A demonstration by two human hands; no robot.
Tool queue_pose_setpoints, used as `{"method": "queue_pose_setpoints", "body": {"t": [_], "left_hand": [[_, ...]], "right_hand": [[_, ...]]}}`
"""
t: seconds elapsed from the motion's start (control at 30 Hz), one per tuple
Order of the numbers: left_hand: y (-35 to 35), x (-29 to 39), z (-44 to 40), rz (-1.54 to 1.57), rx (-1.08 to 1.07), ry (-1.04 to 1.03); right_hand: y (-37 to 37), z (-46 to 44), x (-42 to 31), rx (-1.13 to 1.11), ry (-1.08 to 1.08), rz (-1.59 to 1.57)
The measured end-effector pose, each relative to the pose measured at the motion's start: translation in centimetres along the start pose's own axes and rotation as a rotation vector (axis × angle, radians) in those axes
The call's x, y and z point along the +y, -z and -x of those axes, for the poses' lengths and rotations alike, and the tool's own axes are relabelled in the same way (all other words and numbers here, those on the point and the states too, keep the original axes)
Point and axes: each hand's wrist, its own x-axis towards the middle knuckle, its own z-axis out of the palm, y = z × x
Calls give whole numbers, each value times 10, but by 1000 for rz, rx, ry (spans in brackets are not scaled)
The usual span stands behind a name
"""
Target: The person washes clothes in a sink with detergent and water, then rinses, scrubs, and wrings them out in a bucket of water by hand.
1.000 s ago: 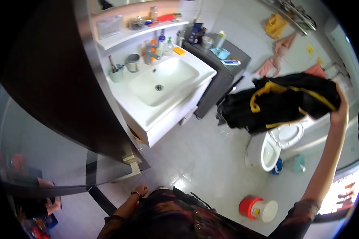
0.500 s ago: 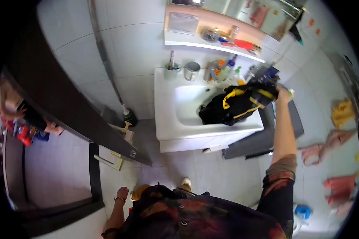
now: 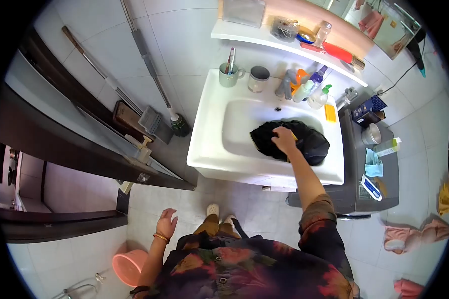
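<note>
A soft black bag (image 3: 312, 144) lies slumped in the white washbasin (image 3: 209, 119), with a bit of yellow trim near my hand; whether it is a backpack I cannot tell. My right hand (image 3: 285, 141) reaches over the basin's front edge, its fingers curled down onto the top of the bag. Down at my side, my left hand (image 3: 167, 223) hangs above the floor with fingers apart and nothing in it. Behind the basin bowl stand a mug with toothbrushes (image 3: 229, 75), a grey and white cup (image 3: 258, 78) and the grey faucet (image 3: 286, 85).
Pump and spray bottles (image 3: 318, 97) and a yellow sponge (image 3: 330, 113) sit at the basin's back right. A grey washing machine (image 3: 344, 192) holds a toothpaste tube (image 3: 371, 188) and a metal cup (image 3: 370, 134). A shelf (image 3: 284, 45) overhangs the basin. A pink bucket (image 3: 129, 266) and dark door (image 3: 85, 154) are left.
The bag, held up at the basin's right side before, now lies lower inside the bowl. My right hand has moved left onto it. My left hand has risen, its fingers more spread.
</note>
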Motion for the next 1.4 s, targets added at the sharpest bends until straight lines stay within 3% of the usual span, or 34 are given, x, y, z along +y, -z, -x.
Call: {"method": "queue_pose_setpoints", "body": {"t": [0.07, 0.27, 0.4, 0.5, 0.67, 0.73, 0.8, 0.87, 1.0, 1.1, 1.23, 1.27, 1.33, 1.37, 1.4], "left_hand": [[8, 27, -23, 21, 150, -89], [14, 102, -119, 44, 296, -226], [15, 142, -195, -57, 373, -308], [1, 151, -235, -143, 376, -258], [-16, 164, -253, -282, 396, -122], [-17, 162, -258, -284, 419, -100], [-15, 164, -260, -293, 429, -102], [-15, 163, -257, -336, 410, -106], [-13, 162, -260, -325, 423, -105], [-10, 161, -261, -290, 440, -113], [-9, 159, -261, -245, 420, -106], [-10, 159, -261, -233, 418, -103], [-9, 159, -262, -254, 413, -109], [-9, 160, -262, -254, 409, -110], [-8, 160, -263, -260, 407, -110]], "right_hand": [[-11, -4, -24, -132, 59, 81], [-37, -19, -38, -510, 87, 292], [-64, -38, -27, -578, 193, 406], [-94, -48, -2, -600, 266, 473], [-89, -51, 44, -681, 150, 581], [-79, -63, 56, -820, 102, 680], [-60, -62, 65, -808, 146, 718], [-37, -63, 69, -940, 140, 764], [-59, -66, 88, -997, 191, 919], [-69, -86, 76, -1090, 96, 922], [-81, -72, 67, -955, 350, 1086], [-78, -75, 55, -966, 307, 972], [-91, -72, 64, -673, 612, 750], [-103, -71, 68, -671, 612, 747], [-121, -68, 75, -575, 454, 460]]}}
